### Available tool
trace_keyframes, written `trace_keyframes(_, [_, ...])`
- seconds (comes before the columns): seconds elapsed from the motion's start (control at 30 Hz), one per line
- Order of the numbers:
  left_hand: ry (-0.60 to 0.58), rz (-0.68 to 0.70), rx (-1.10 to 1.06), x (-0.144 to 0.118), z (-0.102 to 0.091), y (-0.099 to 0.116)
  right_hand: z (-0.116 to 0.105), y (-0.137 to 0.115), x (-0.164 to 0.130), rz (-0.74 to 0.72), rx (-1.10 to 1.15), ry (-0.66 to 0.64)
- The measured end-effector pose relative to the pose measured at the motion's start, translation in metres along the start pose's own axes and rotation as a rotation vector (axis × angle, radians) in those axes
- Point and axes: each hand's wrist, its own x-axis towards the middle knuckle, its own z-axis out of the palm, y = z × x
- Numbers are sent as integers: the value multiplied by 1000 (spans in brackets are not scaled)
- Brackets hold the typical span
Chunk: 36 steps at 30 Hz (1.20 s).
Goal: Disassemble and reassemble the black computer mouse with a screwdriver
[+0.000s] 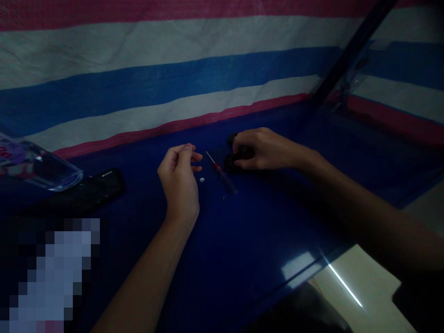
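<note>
My left hand (181,178) is held above the blue tabletop, thumb and forefinger pinched together and the other fingers loosely curled. Anything between those fingertips is hidden or too small to make out. On the right, my right hand (262,149) grips a black object with rounded ends (230,163), its kind lost in the dark and behind the fingers. Between the hands lies a small screwdriver (222,175) with a clear handle and a red collar, its tip pointing away from me. A small shiny round piece (202,180) rests beside my left hand, and a tiny yellowish bit (224,197) lies near the screwdriver's handle.
A clear plastic bottle (45,164) leans in at the left, by a black phone-like object (104,182). Striped sheeting (166,88) hangs behind the blue table (222,249). A dark pole (350,55) slants at the right. A blurred-out patch covers the lower left.
</note>
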Motion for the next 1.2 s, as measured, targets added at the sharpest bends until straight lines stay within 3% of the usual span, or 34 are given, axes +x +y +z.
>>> trace_keyframes(0.17, [29, -9, -13, 1, -1, 1, 1, 1, 1, 33, -21, -79])
trace_keyframes(0.43, [-51, -6, 72, 0, 1, 1, 1, 1, 3, 98, -3, -133])
trace_keyframes(0.53, [-135, 56, 234, -1, 0, 0, 2, 2, 3, 102, 14, -132])
trace_keyframes(0.73, [-429, 171, 655, -2, -3, -7, 5, -3, 2, 56, 109, -163])
trace_keyframes(0.8, [-467, 227, 744, -3, -4, -6, 3, -4, 2, 37, 147, -164])
trace_keyframes(0.87, [-455, 254, 776, -3, -5, -5, 2, 0, 2, 45, 163, -81])
trace_keyframes(0.93, [-424, 257, 763, -3, -5, -4, 2, 11, 3, 81, 132, 95])
trace_keyframes(1.0, [-393, 262, 730, -3, -6, -3, 6, 28, 2, 107, 23, 252])
trace_keyframes(1.03, [-382, 265, 713, -3, -6, -3, 9, 37, 2, 107, -35, 271])
trace_keyframes(1.2, [-352, 265, 662, -6, -4, -2, 25, 66, 2, 122, -22, 53])
